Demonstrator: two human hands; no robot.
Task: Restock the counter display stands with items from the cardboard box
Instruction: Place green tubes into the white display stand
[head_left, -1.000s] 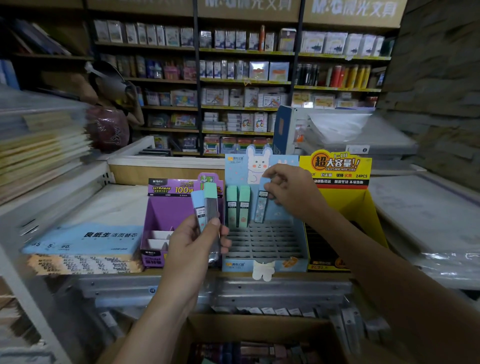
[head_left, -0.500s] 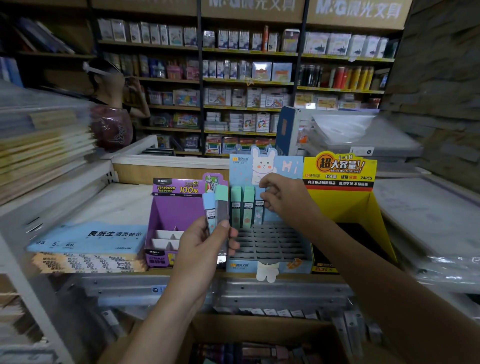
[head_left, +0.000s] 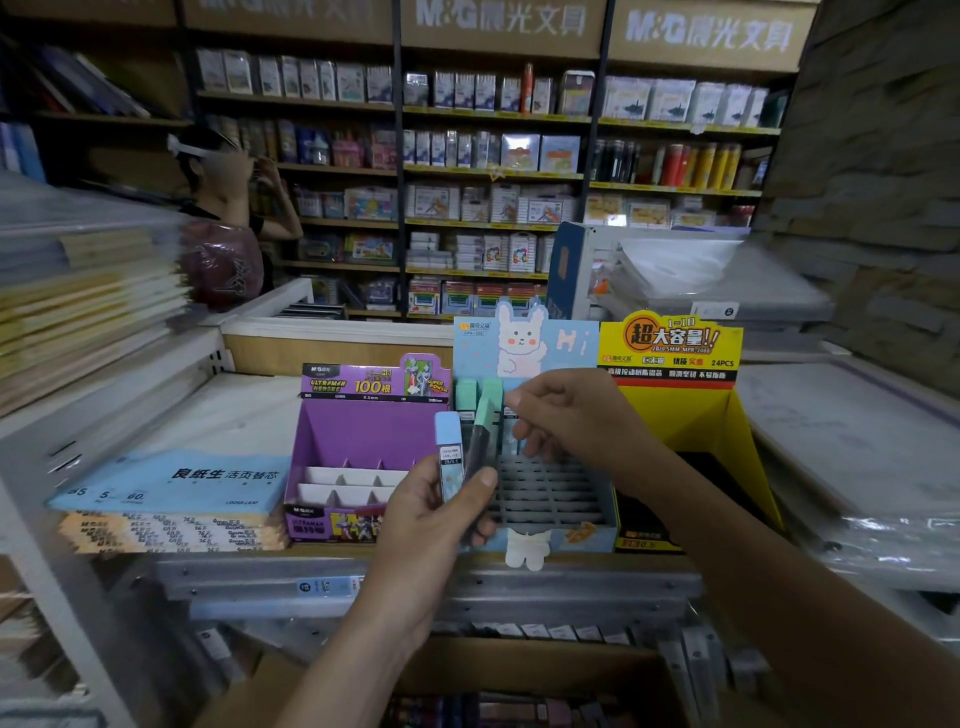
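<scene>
My left hand (head_left: 426, 525) holds two slim lead cases upright in front of the stands: a blue-capped case (head_left: 449, 452) and a green-capped case (head_left: 485, 423) that leans to the right. My right hand (head_left: 576, 421) is right beside them, its curled fingertips pinching the green cap. Behind both hands stands the blue rabbit display stand (head_left: 550, 491) with a grid of slots. Two green-capped cases (head_left: 466, 391) stand in its back row. The purple stand (head_left: 363, 441) is to its left and the yellow stand (head_left: 680, 415) to its right. The cardboard box (head_left: 519, 670) sits below the counter.
A stack of loose-leaf paper packs (head_left: 171, 486) lies left of the purple stand. Plastic-wrapped stacks (head_left: 857, 447) fill the right counter. A person (head_left: 223, 244) stands at the back left before stocked wall shelves (head_left: 493, 171). Metal rails (head_left: 415, 582) run under the counter edge.
My right hand left a blue case in the rabbit stand's back row and moved left to the green-capped case in my left hand, which now leans right.
</scene>
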